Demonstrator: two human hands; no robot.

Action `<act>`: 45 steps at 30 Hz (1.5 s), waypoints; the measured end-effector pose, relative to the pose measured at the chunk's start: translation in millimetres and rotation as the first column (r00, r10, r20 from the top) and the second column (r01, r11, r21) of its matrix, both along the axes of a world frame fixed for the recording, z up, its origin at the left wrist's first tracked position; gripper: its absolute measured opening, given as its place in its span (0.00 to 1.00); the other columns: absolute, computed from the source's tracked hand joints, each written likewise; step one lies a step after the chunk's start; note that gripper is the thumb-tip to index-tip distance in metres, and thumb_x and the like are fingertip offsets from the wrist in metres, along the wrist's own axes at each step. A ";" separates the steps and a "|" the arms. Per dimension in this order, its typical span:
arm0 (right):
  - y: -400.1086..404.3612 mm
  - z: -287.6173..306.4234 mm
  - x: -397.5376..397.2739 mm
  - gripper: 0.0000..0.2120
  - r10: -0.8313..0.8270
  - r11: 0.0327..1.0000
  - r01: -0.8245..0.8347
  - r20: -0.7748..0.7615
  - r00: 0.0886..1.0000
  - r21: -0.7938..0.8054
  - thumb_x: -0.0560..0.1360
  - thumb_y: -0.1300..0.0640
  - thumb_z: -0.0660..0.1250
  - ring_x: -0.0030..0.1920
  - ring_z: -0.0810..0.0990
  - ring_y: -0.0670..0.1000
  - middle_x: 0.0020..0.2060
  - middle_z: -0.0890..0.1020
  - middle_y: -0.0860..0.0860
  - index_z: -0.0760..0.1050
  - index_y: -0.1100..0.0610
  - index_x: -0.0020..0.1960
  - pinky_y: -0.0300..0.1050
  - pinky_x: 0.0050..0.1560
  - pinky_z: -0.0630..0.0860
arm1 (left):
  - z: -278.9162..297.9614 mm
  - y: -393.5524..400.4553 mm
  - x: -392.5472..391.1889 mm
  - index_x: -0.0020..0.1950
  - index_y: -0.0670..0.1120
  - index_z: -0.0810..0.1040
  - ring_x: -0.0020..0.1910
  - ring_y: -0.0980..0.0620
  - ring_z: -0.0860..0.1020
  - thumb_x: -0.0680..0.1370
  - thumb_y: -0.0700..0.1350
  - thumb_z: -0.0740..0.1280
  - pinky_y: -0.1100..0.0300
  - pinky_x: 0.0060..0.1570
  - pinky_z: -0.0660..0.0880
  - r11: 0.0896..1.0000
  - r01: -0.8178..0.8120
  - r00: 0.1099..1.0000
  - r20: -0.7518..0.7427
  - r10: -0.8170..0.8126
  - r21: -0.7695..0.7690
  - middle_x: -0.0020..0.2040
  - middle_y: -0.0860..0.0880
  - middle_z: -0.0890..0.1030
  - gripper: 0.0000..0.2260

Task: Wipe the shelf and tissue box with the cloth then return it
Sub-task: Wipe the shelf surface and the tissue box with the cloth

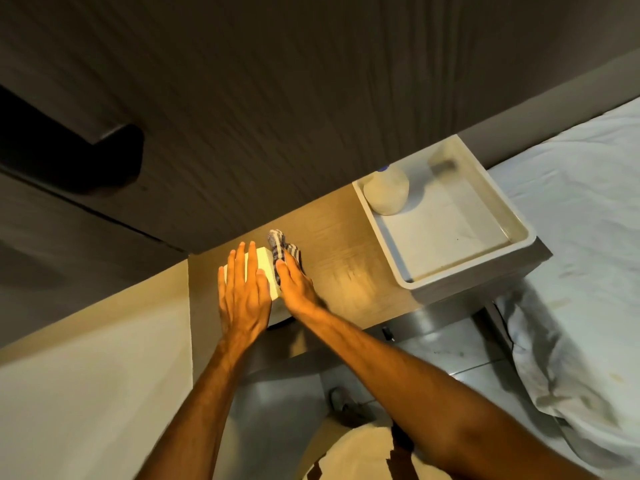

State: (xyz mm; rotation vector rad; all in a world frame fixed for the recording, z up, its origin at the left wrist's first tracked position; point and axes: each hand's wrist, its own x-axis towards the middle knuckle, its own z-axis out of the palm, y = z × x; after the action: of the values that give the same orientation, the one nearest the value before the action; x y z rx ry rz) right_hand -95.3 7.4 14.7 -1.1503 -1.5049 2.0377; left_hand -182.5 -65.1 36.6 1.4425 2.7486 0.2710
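A white tissue box (268, 268) stands at the left end of the wooden shelf (346, 265). My left hand (242, 285) lies flat on top of the box, fingers spread. My right hand (294, 282) presses a striped grey-and-white cloth (282, 247) against the right side of the box, with the cloth's far end bunched on the shelf. Most of the box is hidden under my hands.
A white rectangular tray (491, 188) sits on the shelf's right end, holding a pale round bottle (386, 194). A bed with white sheets (581, 216) lies to the right. A dark wall panel rises behind the shelf; a pale wall stands at the left.
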 end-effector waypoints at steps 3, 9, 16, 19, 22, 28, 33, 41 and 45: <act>-28.6 -9.9 19.8 0.24 -0.001 0.999 0.006 0.103 0.995 -0.051 0.85 0.45 0.49 0.77 0.65 0.57 0.80 0.62 0.54 0.52 0.45 0.81 0.56 0.78 0.64 | 0.9 1.7 0.4 0.82 0.45 0.56 0.82 0.42 0.57 0.82 0.54 0.42 0.41 0.82 0.51 1.000 0.012 1.000 -0.022 -0.012 0.001 0.82 0.42 0.60 0.30; -26.3 15.6 13.3 0.24 -0.011 0.992 0.025 -0.113 0.993 0.124 0.84 0.50 0.53 0.78 0.65 0.57 0.79 0.65 0.57 0.58 0.51 0.80 0.56 0.79 0.61 | -2.5 -0.6 -2.0 0.82 0.43 0.57 0.83 0.42 0.55 0.80 0.68 0.37 0.44 0.81 0.46 0.998 0.056 0.998 -0.004 -0.056 0.028 0.82 0.40 0.60 0.40; -19.9 -5.5 20.0 0.24 -0.021 1.000 0.022 0.095 0.995 -0.002 0.85 0.46 0.50 0.75 0.68 0.57 0.78 0.66 0.56 0.55 0.47 0.80 0.52 0.74 0.65 | -5.1 1.8 -4.4 0.82 0.45 0.56 0.82 0.42 0.58 0.82 0.57 0.41 0.41 0.81 0.51 1.000 0.014 1.000 -0.022 -0.014 0.003 0.82 0.42 0.61 0.31; -52.6 -8.7 39.2 0.24 0.032 0.999 -0.034 0.073 0.997 0.024 0.83 0.42 0.49 0.65 0.74 0.48 0.75 0.70 0.52 0.53 0.39 0.79 0.45 0.63 0.72 | -5.8 1.8 -6.1 0.82 0.46 0.56 0.82 0.42 0.58 0.82 0.56 0.42 0.40 0.81 0.51 1.000 0.016 0.999 -0.028 -0.016 0.001 0.82 0.42 0.62 0.30; -38.5 -0.5 30.0 0.25 0.053 0.997 -0.053 -0.002 0.999 0.062 0.82 0.42 0.50 0.69 0.75 0.53 0.75 0.71 0.54 0.54 0.40 0.78 0.52 0.70 0.73 | -4.0 1.8 -5.2 0.82 0.46 0.55 0.83 0.43 0.56 0.81 0.61 0.40 0.41 0.82 0.49 1.000 0.021 1.000 0.017 -0.022 0.019 0.82 0.42 0.60 0.33; 2.6 8.0 7.9 0.23 0.031 0.999 -0.031 0.062 0.998 0.005 0.86 0.48 0.50 0.74 0.70 0.60 0.75 0.69 0.58 0.56 0.49 0.80 0.55 0.73 0.67 | -3.7 2.3 -3.1 0.82 0.45 0.56 0.82 0.44 0.57 0.83 0.52 0.47 0.41 0.82 0.51 1.000 0.004 1.000 -0.026 -0.004 0.009 0.82 0.43 0.61 0.27; -37.1 9.0 30.3 0.24 0.014 0.999 -0.009 0.090 0.996 -0.053 0.85 0.46 0.52 0.69 0.76 0.56 0.73 0.73 0.56 0.55 0.45 0.80 0.49 0.65 0.74 | -2.4 1.6 -4.1 0.82 0.45 0.55 0.83 0.43 0.56 0.83 0.52 0.47 0.42 0.82 0.50 1.000 0.014 0.999 -0.033 -0.015 -0.014 0.82 0.42 0.60 0.28; 11.1 27.0 -4.5 0.23 0.019 0.999 -0.020 -0.030 0.999 -0.037 0.85 0.46 0.50 0.75 0.70 0.58 0.76 0.70 0.57 0.60 0.50 0.79 0.59 0.76 0.67 | -1.3 2.7 0.5 0.82 0.45 0.56 0.83 0.44 0.56 0.82 0.56 0.42 0.43 0.82 0.49 1.000 0.013 1.000 -0.003 -0.013 0.028 0.82 0.43 0.61 0.31; -16.4 4.7 11.9 0.24 -0.010 0.999 0.016 0.121 0.993 -0.049 0.85 0.44 0.49 0.73 0.71 0.59 0.75 0.70 0.57 0.57 0.48 0.80 0.56 0.75 0.69 | -1.6 2.9 -1.1 0.82 0.46 0.55 0.83 0.45 0.55 0.83 0.53 0.43 0.43 0.83 0.49 1.000 -0.002 1.000 -0.027 0.002 -0.007 0.83 0.43 0.60 0.28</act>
State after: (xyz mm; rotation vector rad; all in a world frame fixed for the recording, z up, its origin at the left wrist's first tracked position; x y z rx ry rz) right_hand -83.4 -9.0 19.4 -1.3206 -1.5057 2.0405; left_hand -183.7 -62.2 35.0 1.4527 2.7699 0.2439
